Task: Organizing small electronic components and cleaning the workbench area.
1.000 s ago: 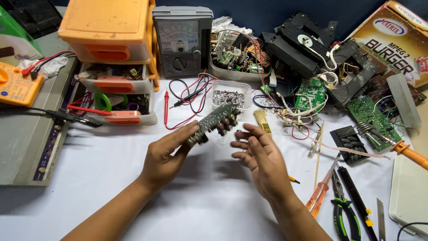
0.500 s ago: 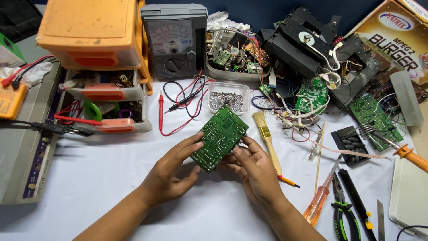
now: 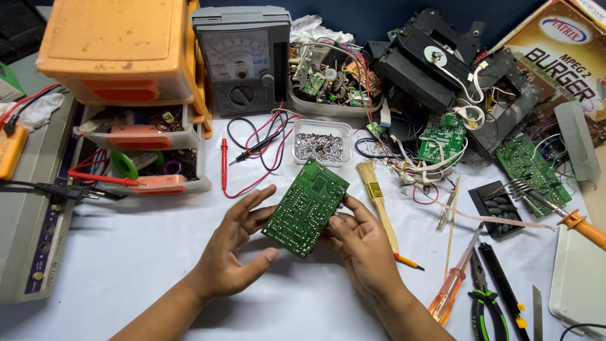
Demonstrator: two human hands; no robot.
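We held the green circuit board [image 3: 305, 208] tilted above the white table [image 3: 126, 265]: left hand [image 3: 237, 252] and right hand [image 3: 360, 243] each pinched an edge, fingers clamped, near the brush [image 3: 377, 199].

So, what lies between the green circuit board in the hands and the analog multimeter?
In the head view, between the circuit board and multimeter: a clear tray of small metal parts and red-black probe leads.

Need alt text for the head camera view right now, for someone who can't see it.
Two bare hands, left hand and right hand, hold a green circuit board tilted above a white table. Behind it sit a small tray of metal parts, a grey meter and an orange drawer box.
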